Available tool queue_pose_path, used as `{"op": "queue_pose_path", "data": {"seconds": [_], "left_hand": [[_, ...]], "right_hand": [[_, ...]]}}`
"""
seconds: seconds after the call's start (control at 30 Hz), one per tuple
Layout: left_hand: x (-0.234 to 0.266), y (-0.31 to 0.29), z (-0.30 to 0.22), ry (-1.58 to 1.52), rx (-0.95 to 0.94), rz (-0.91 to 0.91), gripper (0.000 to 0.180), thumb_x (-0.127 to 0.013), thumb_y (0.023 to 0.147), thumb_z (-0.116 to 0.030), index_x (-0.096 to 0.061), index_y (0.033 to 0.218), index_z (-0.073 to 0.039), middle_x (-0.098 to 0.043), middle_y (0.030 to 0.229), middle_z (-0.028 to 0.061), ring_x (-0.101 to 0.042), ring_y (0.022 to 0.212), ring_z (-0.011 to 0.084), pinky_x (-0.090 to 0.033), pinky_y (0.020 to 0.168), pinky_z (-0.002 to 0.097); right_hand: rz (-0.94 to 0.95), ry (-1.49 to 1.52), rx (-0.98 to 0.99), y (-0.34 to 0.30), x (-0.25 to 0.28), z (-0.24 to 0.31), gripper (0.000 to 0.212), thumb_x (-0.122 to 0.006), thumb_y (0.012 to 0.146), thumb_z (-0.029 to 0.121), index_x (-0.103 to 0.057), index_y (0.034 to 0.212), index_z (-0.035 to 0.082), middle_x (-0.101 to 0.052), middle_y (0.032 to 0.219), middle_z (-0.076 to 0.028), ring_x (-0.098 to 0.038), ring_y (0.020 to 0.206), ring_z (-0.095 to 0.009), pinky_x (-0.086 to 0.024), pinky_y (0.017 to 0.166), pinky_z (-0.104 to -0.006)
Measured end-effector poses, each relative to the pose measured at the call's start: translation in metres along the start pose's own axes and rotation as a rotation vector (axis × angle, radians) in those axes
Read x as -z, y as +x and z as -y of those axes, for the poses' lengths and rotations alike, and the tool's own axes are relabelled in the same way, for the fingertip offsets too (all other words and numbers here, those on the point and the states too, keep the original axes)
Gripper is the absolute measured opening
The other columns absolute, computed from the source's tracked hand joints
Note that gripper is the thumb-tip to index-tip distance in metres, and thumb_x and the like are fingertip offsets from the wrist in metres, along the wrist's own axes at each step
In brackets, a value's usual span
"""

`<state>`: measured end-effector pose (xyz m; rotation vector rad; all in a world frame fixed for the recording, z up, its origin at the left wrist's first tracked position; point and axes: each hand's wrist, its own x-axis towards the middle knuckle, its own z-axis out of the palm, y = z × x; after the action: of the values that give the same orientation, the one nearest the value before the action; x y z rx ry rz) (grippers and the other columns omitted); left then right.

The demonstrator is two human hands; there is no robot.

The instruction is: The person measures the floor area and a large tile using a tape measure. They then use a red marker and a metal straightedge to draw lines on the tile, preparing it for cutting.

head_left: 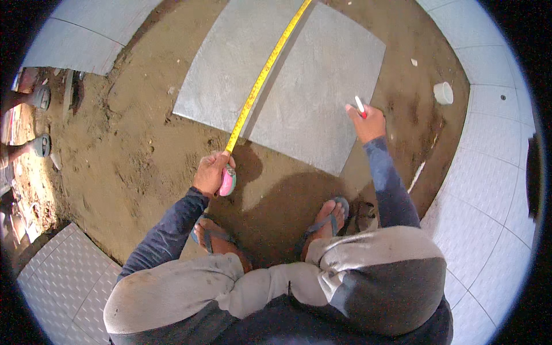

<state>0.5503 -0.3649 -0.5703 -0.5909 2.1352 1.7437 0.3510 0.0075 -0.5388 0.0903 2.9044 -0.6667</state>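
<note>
My left hand (210,172) is closed round a pink and grey tape measure (228,180). Its yellow blade (261,77) runs out from my fingers, away from me and slightly right, above a large grey floor tile (322,75), and leaves the view at the top. The blade casts a dark shadow line on the tile. My right hand (368,123) grips a white marker pen with a red part (360,107), held upright over the tile's right edge. Whether the pen's cap is on I cannot tell. The tile lies on brown sandy ground.
Light tiled paving (489,161) borders the sand on the right, and more tiles (86,37) lie at the upper left. A white cup (443,93) rests near the right border. Textured tiles (66,276) are at the lower left. Another person's sandalled feet (40,145) show at the far left.
</note>
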Motion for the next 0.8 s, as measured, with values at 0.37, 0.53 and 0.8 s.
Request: {"op": "queue_pose_path", "data": {"seconds": [0.37,0.53,0.8], "left_hand": [[0.016,0.021,-0.006,0.051,0.035,0.021,0.049,-0.044,0.098,-0.041,-0.066,0.074,-0.004,-0.048,0.055,0.0019,-0.046,0.054,0.0123,-0.036,0.055,0.0325],[0.018,0.029,0.001,0.086,0.029,0.021,0.043,-0.048,0.096,-0.036,-0.066,0.072,-0.005,-0.047,0.054,-0.0003,-0.046,0.054,0.0109,-0.035,0.053,0.0312],[0.015,0.034,0.005,0.002,0.083,-0.008,0.035,-0.052,0.091,-0.029,-0.064,0.071,-0.003,-0.056,0.059,0.0025,-0.052,0.057,0.0128,-0.042,0.057,0.0317]], "right_hand": [[-0.040,0.040,0.131,0.008,-0.001,0.043,0.049,-0.068,0.083,0.044,-0.056,0.066,0.000,-0.049,0.054,-0.013,-0.050,0.051,-0.024,-0.040,0.053,-0.0423],[0.137,0.344,0.003,0.022,0.009,0.078,0.047,-0.061,0.089,0.045,-0.060,0.069,0.003,-0.051,0.054,-0.004,-0.051,0.051,-0.017,-0.040,0.050,-0.0371],[0.283,1.021,0.108,0.044,-0.010,0.145,0.052,-0.044,0.099,0.051,-0.065,0.097,0.003,-0.061,0.067,-0.004,-0.058,0.056,-0.013,-0.047,0.052,-0.0284]]}}
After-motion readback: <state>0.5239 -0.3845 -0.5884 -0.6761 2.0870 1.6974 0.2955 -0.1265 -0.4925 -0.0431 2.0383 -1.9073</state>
